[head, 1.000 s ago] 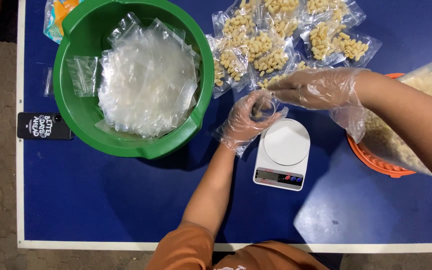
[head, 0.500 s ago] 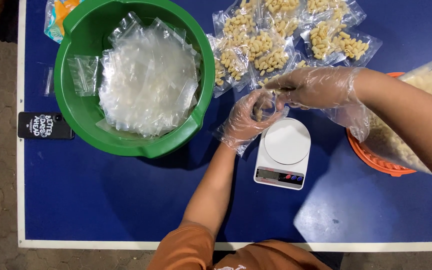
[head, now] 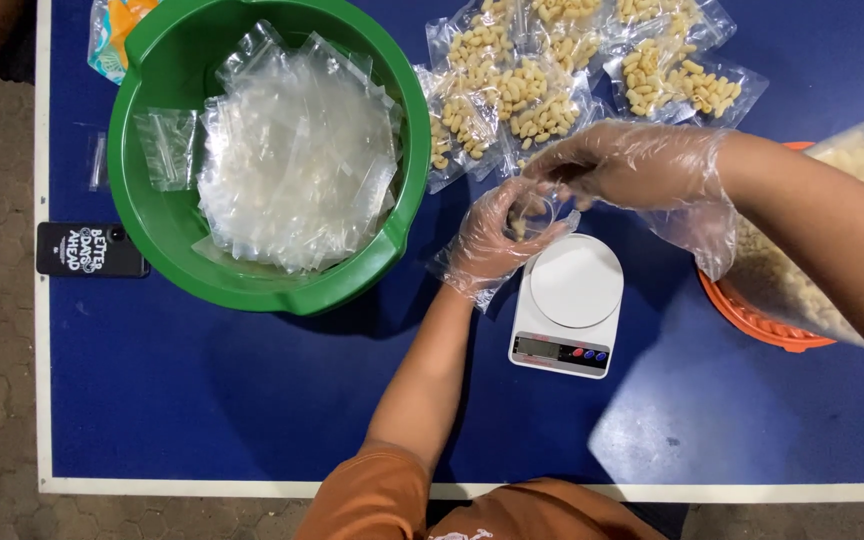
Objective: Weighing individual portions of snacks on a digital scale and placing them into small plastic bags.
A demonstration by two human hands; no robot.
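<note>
Head view: left hand (head: 497, 245), gloved, fingers curled round a small clear bag (head: 535, 215) held open just above the far edge of the white scale (head: 569, 303). Right hand (head: 632, 165), also gloved, fingertips pinched together at the bag mouth; can't tell if any pieces are in the pinch. Looks like the filling step. Next move calls for keeping the mouth open and steady over the scale. Green tub (head: 167, 235) of empty bags sits left, filled bags (head: 542, 85) beyond, orange basket (head: 757, 320) right, blue table (head: 252, 400)
</note>
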